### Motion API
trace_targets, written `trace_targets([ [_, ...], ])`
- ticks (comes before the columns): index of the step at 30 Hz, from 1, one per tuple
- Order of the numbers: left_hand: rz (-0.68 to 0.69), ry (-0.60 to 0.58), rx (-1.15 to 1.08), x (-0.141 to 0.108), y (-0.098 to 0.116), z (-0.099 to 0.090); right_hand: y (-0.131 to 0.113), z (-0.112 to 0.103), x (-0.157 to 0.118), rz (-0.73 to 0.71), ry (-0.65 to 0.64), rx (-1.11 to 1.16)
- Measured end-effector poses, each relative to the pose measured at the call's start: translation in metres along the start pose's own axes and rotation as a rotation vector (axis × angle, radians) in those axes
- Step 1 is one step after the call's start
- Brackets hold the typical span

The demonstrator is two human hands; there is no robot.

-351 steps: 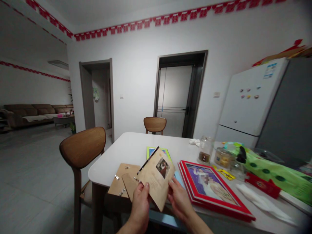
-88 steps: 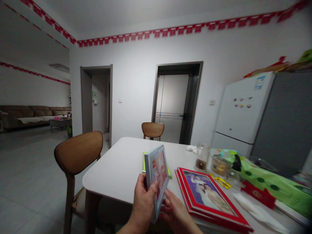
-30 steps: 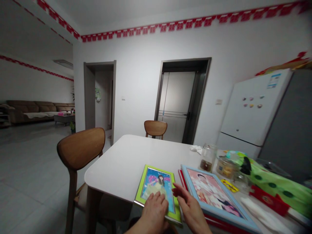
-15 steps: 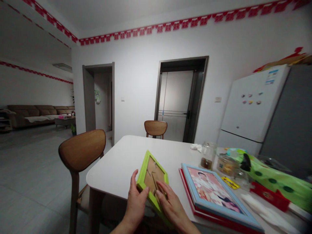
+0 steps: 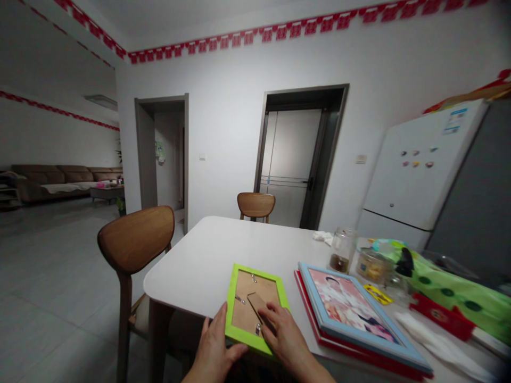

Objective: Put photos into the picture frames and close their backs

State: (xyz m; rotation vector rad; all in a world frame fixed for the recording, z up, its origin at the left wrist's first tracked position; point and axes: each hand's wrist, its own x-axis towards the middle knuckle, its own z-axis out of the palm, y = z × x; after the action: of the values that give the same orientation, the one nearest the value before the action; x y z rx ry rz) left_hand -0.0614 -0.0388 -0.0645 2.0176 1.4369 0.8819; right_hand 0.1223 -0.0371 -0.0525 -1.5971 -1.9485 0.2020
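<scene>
A lime-green photo frame (image 5: 230, 306) lies back side up at the near edge of the white table (image 5: 191, 266). Its brown backing board (image 5: 259, 282) carries metal clips and a fold-out stand (image 5: 257, 306). My left hand (image 5: 215, 340) grips the lower left corner, fingers along the side and thumb by the bottom edge. Over the lower right of the back, my right hand (image 5: 285, 332) is closed with its fingers on the stand and its thumb close to the bottom clip (image 5: 258, 329). Part of the frame's right side is hidden under that hand.
To the right, a light-blue framed picture (image 5: 351, 303) rests on a red one (image 5: 309, 314). Beyond are a glass jar (image 5: 342, 250), a food container (image 5: 373, 266), a green bag (image 5: 451, 282) and a red box (image 5: 441, 316). Wooden chairs stand left (image 5: 138, 239) and behind (image 5: 256, 205).
The green frame has gone from tilted up in my hands to lying flatter on the table, its back more fully visible. My right hand has shifted onto the stand.
</scene>
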Motion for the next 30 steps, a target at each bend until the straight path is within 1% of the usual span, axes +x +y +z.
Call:
trace_targets([
  [4, 0.022, -0.049, 0.146, -0.001, 0.006, -0.001, 0.003, -0.001, -0.001, 0.013, -0.013, 0.0],
  [9, 0.022, -0.08, 0.217, -0.001, 0.003, -0.002, 0.006, 0.001, 0.0, 0.013, -0.033, 0.032],
  [11, 0.061, -0.071, 0.212, 0.001, 0.002, -0.003, 0.006, -0.002, 0.002, 0.008, -0.075, 0.085],
  [13, 0.13, -0.083, 0.205, 0.004, 0.002, -0.004, 0.004, -0.005, 0.004, -0.016, -0.151, 0.152],
  [15, 0.197, -0.129, 0.197, 0.008, 0.003, -0.005, 0.001, -0.009, 0.007, -0.034, -0.221, 0.204],
  [17, 0.238, -0.173, 0.184, 0.012, 0.003, -0.004, -0.001, -0.011, 0.009, -0.035, -0.243, 0.218],
  [24, 0.213, -0.144, 0.155, 0.017, -0.004, 0.004, -0.001, -0.004, 0.013, -0.078, -0.185, 0.069],
  [30, 0.202, -0.143, 0.155, 0.017, -0.004, 0.002, -0.003, 0.001, 0.018, -0.072, -0.092, -0.009],
])
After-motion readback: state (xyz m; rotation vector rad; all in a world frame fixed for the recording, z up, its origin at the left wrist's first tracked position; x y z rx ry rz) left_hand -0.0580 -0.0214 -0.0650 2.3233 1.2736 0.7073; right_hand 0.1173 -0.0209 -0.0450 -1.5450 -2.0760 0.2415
